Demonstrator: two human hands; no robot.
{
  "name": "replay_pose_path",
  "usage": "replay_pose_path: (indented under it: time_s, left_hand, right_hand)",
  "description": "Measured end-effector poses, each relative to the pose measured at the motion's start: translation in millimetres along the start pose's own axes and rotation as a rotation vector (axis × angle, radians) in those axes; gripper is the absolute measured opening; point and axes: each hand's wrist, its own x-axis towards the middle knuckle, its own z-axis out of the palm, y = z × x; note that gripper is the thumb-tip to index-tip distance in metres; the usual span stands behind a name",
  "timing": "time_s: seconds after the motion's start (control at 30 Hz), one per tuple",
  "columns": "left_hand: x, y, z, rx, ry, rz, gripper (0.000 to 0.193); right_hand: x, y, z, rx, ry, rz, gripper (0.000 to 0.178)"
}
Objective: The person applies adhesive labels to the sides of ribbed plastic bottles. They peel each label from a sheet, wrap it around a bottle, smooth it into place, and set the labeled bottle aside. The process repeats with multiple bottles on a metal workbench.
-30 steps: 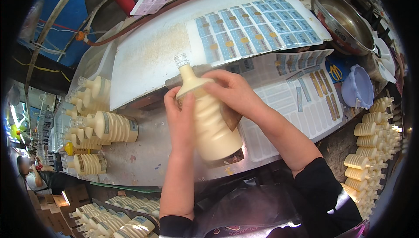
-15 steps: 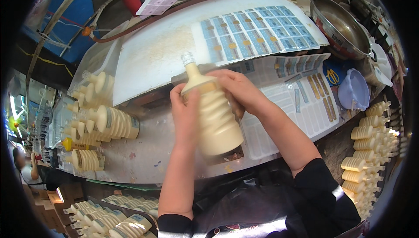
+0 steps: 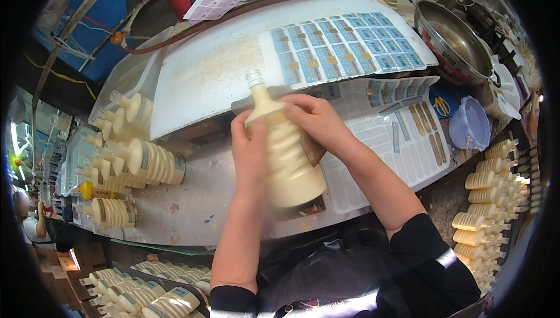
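A cream-coloured bottle (image 3: 294, 181) with spiral ridges and a clear threaded neck tilts over the table's near middle, its base toward me. My left hand (image 3: 249, 143) is closed round its left side, thumb on the upper body. With bent fingers, my right hand (image 3: 319, 121) presses on the bottle's right shoulder. A gold label strip (image 3: 276, 118) shows across the upper body between my hands; its ends are hidden by my fingers. Something brown and flat (image 3: 312, 150) shows beneath my right palm; I cannot make out what it is.
A white board (image 3: 210, 67) with blue label sheets (image 3: 326, 47) slopes behind the bottle. Right of it lie a partly used sticker sheet (image 3: 379, 149), a purple bucket (image 3: 469, 124) and a metal pan (image 3: 458, 38). Similar bottles (image 3: 154, 163) stand left; more lie in crates (image 3: 140, 297) and at right.
The bottle stays nearly in place between my hands. My right hand has shifted slightly, and its fingers now lie closer over the bottle's shoulder. The view has moved a little.
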Motion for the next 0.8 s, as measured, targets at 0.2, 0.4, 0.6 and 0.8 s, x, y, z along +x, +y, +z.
replay_pose_path:
  time_s: [0.2,0.4,0.6,0.8]
  left_hand:
    - [-2,3,2,0.005,0.001,0.001,0.044]
    - [1,1,1,0.003,0.0,0.006,0.044]
    - [1,1,0,0.01,0.008,-0.01,0.044]
    - [0,1,1,0.018,0.002,-0.011,0.036]
  right_hand:
    - [0,0,0,0.026,-0.001,0.007,0.044]
    - [1,3,0,0.064,-0.013,0.006,0.043]
    - [0,-10,-8,0.229,-0.089,0.179,0.038]
    - [-3,-8,-10,0.26,-0.111,0.172,0.04]
